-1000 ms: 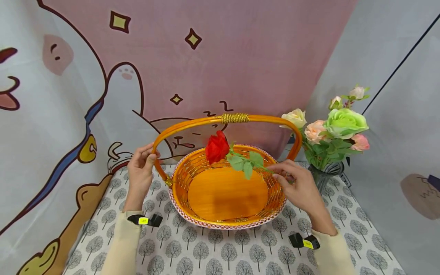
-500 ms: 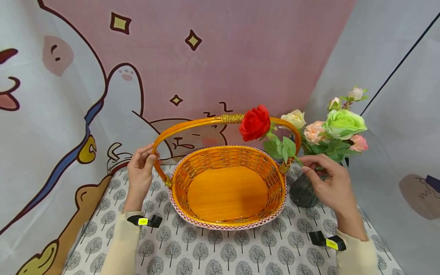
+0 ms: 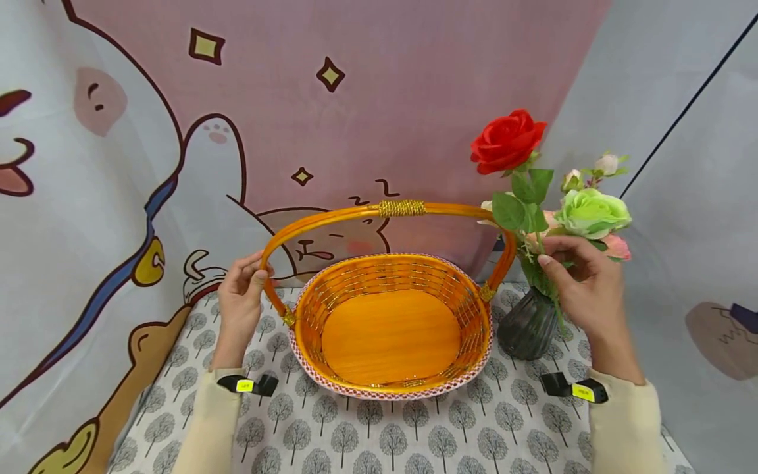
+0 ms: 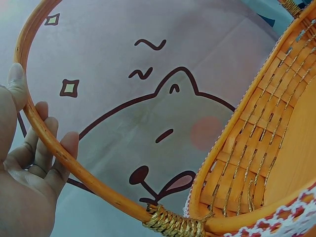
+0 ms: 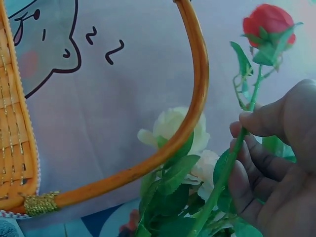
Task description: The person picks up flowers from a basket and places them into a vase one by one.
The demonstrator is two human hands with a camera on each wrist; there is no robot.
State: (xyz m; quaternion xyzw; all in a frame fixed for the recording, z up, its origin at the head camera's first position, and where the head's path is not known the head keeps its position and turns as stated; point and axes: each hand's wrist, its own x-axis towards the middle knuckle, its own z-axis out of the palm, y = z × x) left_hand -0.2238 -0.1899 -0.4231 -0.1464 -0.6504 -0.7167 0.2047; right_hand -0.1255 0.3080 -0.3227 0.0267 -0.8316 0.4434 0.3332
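Observation:
My right hand (image 3: pixel 592 286) pinches the green stem of an artificial red rose (image 3: pixel 508 141) between thumb and fingers. The rose stands upright, its bloom high above the basket's right side. Its stem runs down in front of a dark glass vase (image 3: pixel 529 329) that holds other flowers. My left hand (image 3: pixel 241 293) grips the left side of the arched handle (image 4: pixel 89 177) of an orange woven basket (image 3: pixel 391 388), thumb on one side and fingers on the other. Only the wooden bottom (image 3: pixel 391 336) shows inside the basket. In the right wrist view the rose stem (image 5: pixel 222 182) crosses the fingers.
In the vase are a green rose (image 3: pixel 594 214), a pink flower (image 3: pixel 618 247) and pale buds (image 3: pixel 606 163), partly behind the red rose's leaves. A tree-print cloth (image 3: pixel 346 438) covers the table. A cartoon curtain (image 3: pixel 414 99) hangs close behind the basket.
My right hand has carried the red rose from over the basket to the right, to the vase, turning it from nearly level to upright. The left hand has stayed on the handle.

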